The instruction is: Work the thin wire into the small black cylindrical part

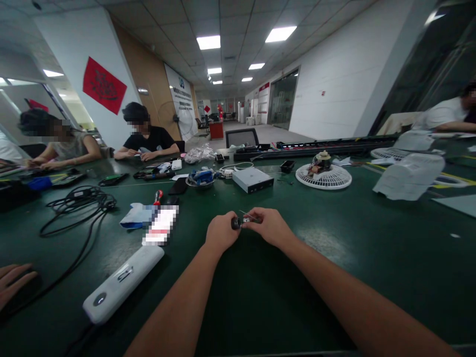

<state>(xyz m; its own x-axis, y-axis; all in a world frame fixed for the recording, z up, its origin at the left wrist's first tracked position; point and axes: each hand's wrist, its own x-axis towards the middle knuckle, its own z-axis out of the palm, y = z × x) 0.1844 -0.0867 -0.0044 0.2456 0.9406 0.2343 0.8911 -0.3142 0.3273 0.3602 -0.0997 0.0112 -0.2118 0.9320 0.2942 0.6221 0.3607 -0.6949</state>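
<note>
Both hands meet in front of me, just above the green tabletop (238, 287). Wrapped in the fingers of my left hand (222, 232) is a small dark round part (235, 223), its open end turned to the right. My right hand (273, 225) is closed in a pinch on a small white piece (246, 219), close beside the dark part. A thin light sliver (246, 214) sticks out leftward from the right fingers; its kind is too small to make out. Whether the two parts touch is unclear.
A white power strip (124, 282), a lit phone (161, 223) and a red-handled tool (158, 197) lie left, near coiled black cable (78, 198). Beyond are a grey disc drive (253, 179) and a white fan grille (323, 176). Another person's hand (15, 280) rests far left.
</note>
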